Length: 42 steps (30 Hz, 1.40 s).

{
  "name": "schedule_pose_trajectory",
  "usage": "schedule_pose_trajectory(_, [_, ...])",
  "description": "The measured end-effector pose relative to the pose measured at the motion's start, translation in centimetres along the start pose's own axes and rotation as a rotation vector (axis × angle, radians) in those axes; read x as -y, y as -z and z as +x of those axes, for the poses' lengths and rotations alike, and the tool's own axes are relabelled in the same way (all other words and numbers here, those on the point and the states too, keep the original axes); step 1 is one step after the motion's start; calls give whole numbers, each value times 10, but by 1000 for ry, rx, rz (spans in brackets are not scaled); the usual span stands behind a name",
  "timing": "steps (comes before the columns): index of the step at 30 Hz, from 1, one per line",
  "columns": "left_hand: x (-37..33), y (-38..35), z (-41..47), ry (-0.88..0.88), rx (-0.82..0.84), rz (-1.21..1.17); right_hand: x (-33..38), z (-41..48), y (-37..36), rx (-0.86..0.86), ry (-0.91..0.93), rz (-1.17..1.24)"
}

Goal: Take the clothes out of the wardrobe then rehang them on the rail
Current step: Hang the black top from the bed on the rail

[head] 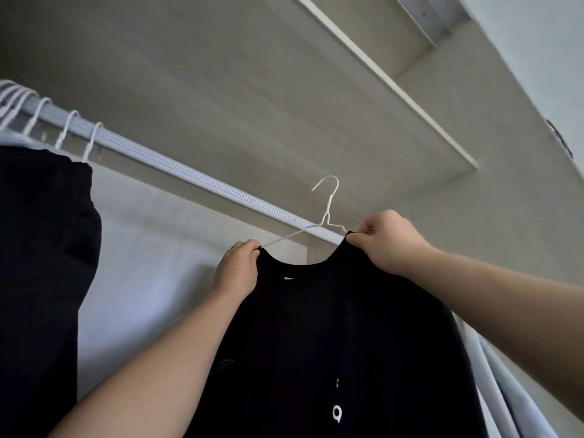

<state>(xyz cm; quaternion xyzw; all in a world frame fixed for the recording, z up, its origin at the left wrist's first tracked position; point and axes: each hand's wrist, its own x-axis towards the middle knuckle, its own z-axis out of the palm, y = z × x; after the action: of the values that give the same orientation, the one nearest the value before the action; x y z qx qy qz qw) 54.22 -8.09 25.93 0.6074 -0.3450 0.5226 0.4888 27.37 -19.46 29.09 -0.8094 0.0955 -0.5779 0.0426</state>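
View from below, looking up into a pale wardrobe. A white rail runs on a slant from upper left to centre right, under a shelf. At the left end, several white hanger hooks sit over the rail, and a dark garment hangs from them. In the centre, two bare arms reach up with a black T-shirt on a white wire hanger. The left hand grips the shirt's left shoulder where the hanger's arm enters the collar, fingers curled round the cloth. The right hand pinches the right edge of the collar between thumb and fingers. The shirt is held up just below the rail, well apart from the garments at the left. The hanger's hook stands above the rail, open to the left, and does not rest on it; whether it is in front of the rail or behind cannot be told. Pale fabric shows at the lower right. The step appears to be hooking this hanger onto the rail. Risks, as a judgement: both hands hold cloth at the shoulders and not the hook, so the hook could swing or twist and miss the rail. If the hands let go before it seats, shirt and hanger would fall. A pull at one side could also slide the wide collar off the thin wire arm.
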Motion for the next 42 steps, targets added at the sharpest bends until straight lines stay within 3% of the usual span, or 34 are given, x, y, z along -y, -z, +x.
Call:
schedule_pose_trajectory(14, [87, -33, -25, 128, 194, -23, 19, 11, -73, 210, -39, -55])
schedule_pose_trajectory(28, [70, -34, -33, -34, 115, -114, 21, -5, -78, 157, -53, -27])
schedule_pose_trajectory(37, [74, -44, -36, -11, 61, -100, -13, -47, -55, 234, -27, -97])
schedule_pose_trajectory(42, [65, -50, -43, 116, 73, -188, -34, -82, -43, 188, 73, -225])
